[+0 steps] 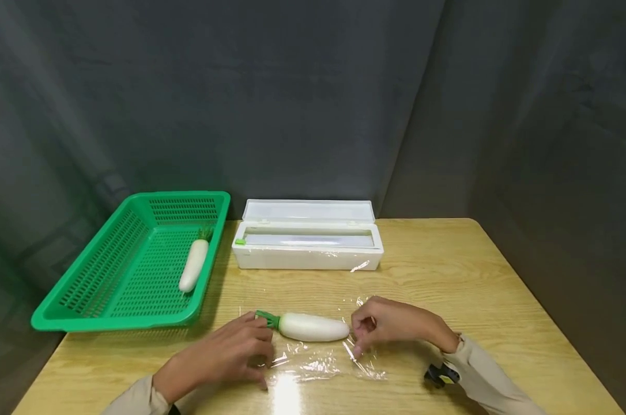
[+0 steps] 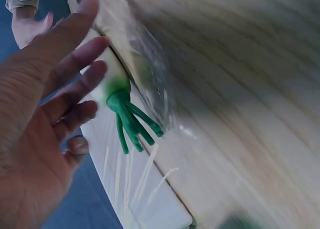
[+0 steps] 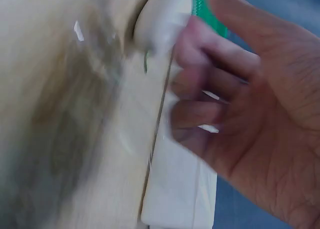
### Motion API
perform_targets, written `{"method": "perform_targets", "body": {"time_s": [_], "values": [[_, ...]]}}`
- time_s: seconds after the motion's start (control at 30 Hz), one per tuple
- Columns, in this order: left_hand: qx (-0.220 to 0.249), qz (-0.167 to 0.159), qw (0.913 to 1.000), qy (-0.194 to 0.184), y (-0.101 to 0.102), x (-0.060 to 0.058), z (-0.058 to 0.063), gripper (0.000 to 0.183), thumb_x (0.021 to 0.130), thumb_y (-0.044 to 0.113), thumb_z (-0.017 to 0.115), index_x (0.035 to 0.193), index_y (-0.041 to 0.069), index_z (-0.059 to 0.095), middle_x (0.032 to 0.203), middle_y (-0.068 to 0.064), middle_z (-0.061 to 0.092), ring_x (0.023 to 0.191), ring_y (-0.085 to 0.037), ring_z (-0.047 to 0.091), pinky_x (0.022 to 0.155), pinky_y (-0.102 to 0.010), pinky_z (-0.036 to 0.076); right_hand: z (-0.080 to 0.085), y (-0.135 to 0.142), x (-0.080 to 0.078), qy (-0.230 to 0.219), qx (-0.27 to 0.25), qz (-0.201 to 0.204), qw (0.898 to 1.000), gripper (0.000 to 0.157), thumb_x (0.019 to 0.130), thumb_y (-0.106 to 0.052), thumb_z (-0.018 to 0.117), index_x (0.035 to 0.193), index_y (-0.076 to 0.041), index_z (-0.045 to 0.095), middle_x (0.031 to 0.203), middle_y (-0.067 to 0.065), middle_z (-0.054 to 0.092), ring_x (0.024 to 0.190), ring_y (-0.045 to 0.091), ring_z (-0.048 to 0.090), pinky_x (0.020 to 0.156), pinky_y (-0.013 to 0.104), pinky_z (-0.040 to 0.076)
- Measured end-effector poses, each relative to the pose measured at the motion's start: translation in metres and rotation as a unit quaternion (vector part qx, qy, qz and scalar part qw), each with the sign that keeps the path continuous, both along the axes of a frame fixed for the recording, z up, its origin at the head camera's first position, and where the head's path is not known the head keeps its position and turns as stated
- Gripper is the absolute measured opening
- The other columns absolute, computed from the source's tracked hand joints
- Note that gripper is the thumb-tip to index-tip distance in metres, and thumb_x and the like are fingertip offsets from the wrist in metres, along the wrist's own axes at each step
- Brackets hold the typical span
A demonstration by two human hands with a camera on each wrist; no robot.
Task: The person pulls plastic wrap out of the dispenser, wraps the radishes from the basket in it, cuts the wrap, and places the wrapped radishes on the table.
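A white daikon [image 1: 314, 327] with green cut stalks lies crosswise on a sheet of cling film [image 1: 318, 366], which is spread over the table and wrinkled along its near side. My left hand [image 1: 230, 353] is beside the stalk end, fingers loosely bent with nothing between them; the left wrist view shows the stalks [image 2: 131, 123] just past its fingertips. At the root end is my right hand [image 1: 393, 321], its fingers bent and its thumb apart from them over the film's edge. In the right wrist view its fingers [image 3: 195, 114] are blurred, near the daikon's tip [image 3: 159, 26].
At the left stands a green plastic basket [image 1: 121, 311] with a second daikon [image 1: 194, 265] inside. A white cling film dispenser [image 1: 308, 258] with its lid raised sits behind the film, a green slider [image 1: 240, 242] at its left end. Dark curtains [image 1: 302, 104] hang around the wooden table [image 1: 437, 259].
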State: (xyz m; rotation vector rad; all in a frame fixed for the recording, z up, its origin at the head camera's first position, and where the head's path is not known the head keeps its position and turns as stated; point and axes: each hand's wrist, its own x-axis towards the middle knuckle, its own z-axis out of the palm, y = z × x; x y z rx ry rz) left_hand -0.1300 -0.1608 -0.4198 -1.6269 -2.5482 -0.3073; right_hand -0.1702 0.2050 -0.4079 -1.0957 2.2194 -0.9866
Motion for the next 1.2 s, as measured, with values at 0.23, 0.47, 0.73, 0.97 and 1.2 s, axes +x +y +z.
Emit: {"method": "perform_targets", "body": {"time_s": [0.23,0.47,0.73,0.97,1.2], "values": [[-0.034,0.002,0.9994,0.003,0.000,0.006,0.001,0.029,0.073,0.046,0.089,0.078,0.029,0.066,0.078,0.021,0.048,0.082,-0.001,0.046,0.089,-0.035,0.052,0.006,-0.005,0.024,-0.028,0.107,0.014,0.994,0.031,0.075,-0.024,0.093,0.077,-0.013,0.065,0.067,-0.019,0.054,0.061,-0.007,0.047,0.057,0.014,0.042],[-0.024,0.002,0.9990,0.039,-0.002,0.008,-0.002,0.024,0.072,0.017,0.087,0.071,0.029,0.067,0.071,0.021,0.052,0.073,0.001,0.046,0.076,-0.026,0.045,0.005,-0.011,0.031,0.027,0.171,0.012,0.985,0.032,0.074,-0.014,0.093,0.073,-0.017,0.061,0.066,-0.020,0.048,0.061,-0.007,0.042,0.058,0.014,0.040],[-0.010,0.032,0.9994,-0.002,-0.009,0.006,0.003,0.017,0.083,0.015,0.086,0.080,0.026,0.073,0.079,0.019,0.064,0.076,0.004,0.056,0.078,-0.028,0.051,0.007,-0.007,0.029,0.040,0.150,0.034,0.987,0.028,0.076,0.011,0.066,0.069,-0.016,0.066,0.064,-0.020,0.047,0.059,-0.007,0.040,0.056,0.012,0.036],[0.026,0.058,0.9973,-0.036,-0.014,-0.001,0.013,0.017,0.088,0.013,0.083,0.080,0.021,0.070,0.076,0.017,0.067,0.069,0.005,0.051,0.071,-0.023,0.047,0.019,-0.003,0.022,0.065,0.137,0.025,0.988,0.026,0.083,0.006,0.069,0.074,-0.018,0.066,0.068,-0.020,0.051,0.063,-0.007,0.043,0.058,0.015,0.041],[0.052,0.070,0.9962,0.003,-0.015,-0.010,0.023,0.015,0.090,0.007,0.081,0.084,0.017,0.070,0.076,0.012,0.064,0.068,0.001,0.049,0.068,-0.025,0.047,0.025,0.001,0.012,0.093,0.095,-0.002,0.991,0.028,0.087,0.004,0.067,0.074,-0.020,0.061,0.069,-0.019,0.051,0.062,-0.006,0.042,0.057,0.016,0.038]]}}
